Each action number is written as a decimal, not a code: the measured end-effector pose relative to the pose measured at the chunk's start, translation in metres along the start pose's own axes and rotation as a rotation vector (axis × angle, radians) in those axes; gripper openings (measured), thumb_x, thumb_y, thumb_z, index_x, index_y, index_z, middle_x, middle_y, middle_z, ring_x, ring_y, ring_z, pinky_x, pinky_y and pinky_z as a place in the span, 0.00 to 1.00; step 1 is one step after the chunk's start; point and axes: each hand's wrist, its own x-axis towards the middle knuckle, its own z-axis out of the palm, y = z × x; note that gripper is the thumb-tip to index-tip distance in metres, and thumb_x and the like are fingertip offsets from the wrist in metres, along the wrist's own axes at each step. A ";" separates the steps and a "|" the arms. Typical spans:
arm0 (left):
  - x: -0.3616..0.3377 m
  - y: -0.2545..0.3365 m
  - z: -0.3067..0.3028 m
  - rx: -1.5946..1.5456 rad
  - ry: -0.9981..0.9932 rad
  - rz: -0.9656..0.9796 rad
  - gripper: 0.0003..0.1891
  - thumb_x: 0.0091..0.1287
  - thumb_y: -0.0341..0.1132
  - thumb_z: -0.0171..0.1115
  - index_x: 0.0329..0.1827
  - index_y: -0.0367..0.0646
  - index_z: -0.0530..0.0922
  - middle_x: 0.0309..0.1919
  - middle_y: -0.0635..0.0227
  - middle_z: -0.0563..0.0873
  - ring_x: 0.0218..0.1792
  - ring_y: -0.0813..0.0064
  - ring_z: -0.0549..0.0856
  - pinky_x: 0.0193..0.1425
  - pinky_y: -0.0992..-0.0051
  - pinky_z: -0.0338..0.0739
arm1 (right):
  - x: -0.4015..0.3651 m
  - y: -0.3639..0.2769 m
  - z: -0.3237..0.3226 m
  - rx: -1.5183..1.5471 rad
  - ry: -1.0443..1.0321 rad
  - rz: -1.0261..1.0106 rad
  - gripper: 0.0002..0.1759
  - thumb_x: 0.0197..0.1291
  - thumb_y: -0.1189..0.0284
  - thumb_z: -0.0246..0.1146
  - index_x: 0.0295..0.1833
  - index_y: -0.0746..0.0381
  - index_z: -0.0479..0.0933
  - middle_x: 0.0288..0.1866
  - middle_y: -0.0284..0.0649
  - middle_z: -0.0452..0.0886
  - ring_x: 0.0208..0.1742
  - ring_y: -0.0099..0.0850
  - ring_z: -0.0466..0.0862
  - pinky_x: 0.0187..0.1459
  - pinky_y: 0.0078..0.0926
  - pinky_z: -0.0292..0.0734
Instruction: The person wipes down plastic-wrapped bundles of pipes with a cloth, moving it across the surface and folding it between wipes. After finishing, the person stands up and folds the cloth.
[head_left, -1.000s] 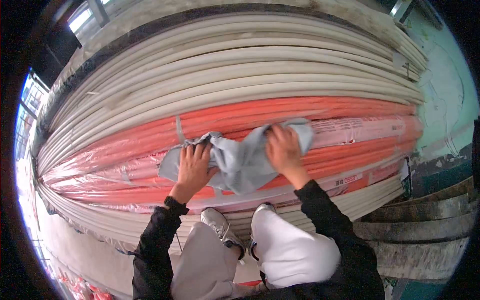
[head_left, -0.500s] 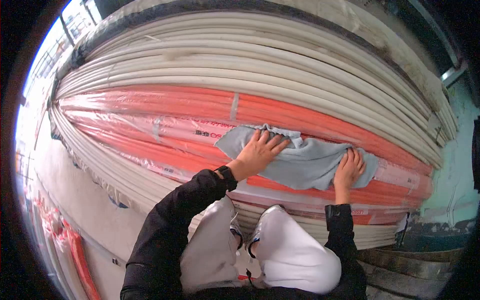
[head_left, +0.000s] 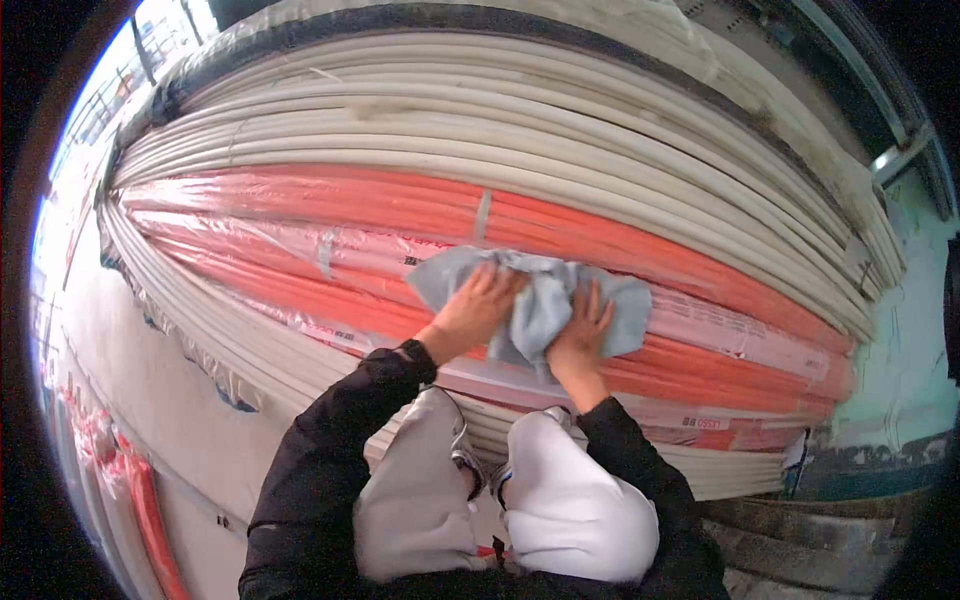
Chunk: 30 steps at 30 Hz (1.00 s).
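A grey-blue cloth [head_left: 540,308] lies bunched over the plastic-wrapped red pipes [head_left: 390,190], with folds raised in its middle. My left hand [head_left: 472,308] grips its left part, fingers bent over the fabric and slightly blurred. Close by on the right, my right hand [head_left: 580,342] presses into the cloth and grips it, the fingers pointing up and a little apart. Fabric hides some of the fingertips. The cloth's right corner spreads out past my right hand.
Long cream pipes [head_left: 440,130] are stacked behind the red ones, and more cream pipes [head_left: 200,300] run along the near side. A pale green wall [head_left: 890,300] stands at the right. Dark planks [head_left: 800,540] lie at the lower right. Red-wrapped pipes [head_left: 155,530] rest at the lower left.
My right hand has moved left toward my left hand, bunching up the cloth that was spread wide. My left hand has shifted slightly left.
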 end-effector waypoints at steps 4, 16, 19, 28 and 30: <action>-0.038 -0.041 0.000 -0.020 -0.027 -0.202 0.34 0.66 0.35 0.57 0.77 0.36 0.65 0.71 0.51 0.72 0.73 0.45 0.68 0.81 0.51 0.59 | 0.012 -0.010 0.000 0.017 0.031 -0.074 0.21 0.65 0.68 0.59 0.62 0.61 0.82 0.81 0.48 0.61 0.84 0.56 0.50 0.79 0.71 0.39; -0.033 -0.062 -0.014 -0.003 0.029 -0.145 0.31 0.63 0.32 0.58 0.71 0.33 0.70 0.62 0.54 0.76 0.65 0.51 0.74 0.72 0.57 0.68 | 0.041 0.014 -0.006 -0.121 0.218 -0.418 0.19 0.61 0.69 0.61 0.56 0.66 0.80 0.62 0.57 0.77 0.63 0.53 0.76 0.69 0.53 0.69; -0.030 -0.070 -0.010 0.058 -0.060 -0.121 0.27 0.61 0.36 0.62 0.64 0.35 0.74 0.56 0.56 0.79 0.60 0.54 0.76 0.67 0.59 0.71 | 0.047 0.020 -0.005 -0.154 0.249 -0.507 0.16 0.60 0.69 0.60 0.49 0.67 0.80 0.56 0.57 0.80 0.54 0.49 0.80 0.59 0.46 0.75; -0.020 -0.088 0.001 0.161 -0.011 0.009 0.31 0.53 0.43 0.72 0.59 0.38 0.77 0.50 0.60 0.81 0.54 0.57 0.79 0.61 0.60 0.74 | 0.059 0.028 -0.006 -0.234 0.249 -0.601 0.10 0.62 0.66 0.57 0.39 0.60 0.80 0.39 0.44 0.80 0.42 0.39 0.81 0.43 0.36 0.77; -0.022 -0.087 -0.003 0.077 -0.038 -0.039 0.32 0.51 0.43 0.74 0.59 0.38 0.77 0.50 0.60 0.81 0.54 0.56 0.79 0.61 0.59 0.74 | 0.051 0.021 -0.004 -0.216 0.220 -0.494 0.11 0.63 0.66 0.57 0.42 0.59 0.81 0.44 0.43 0.80 0.49 0.41 0.79 0.50 0.39 0.75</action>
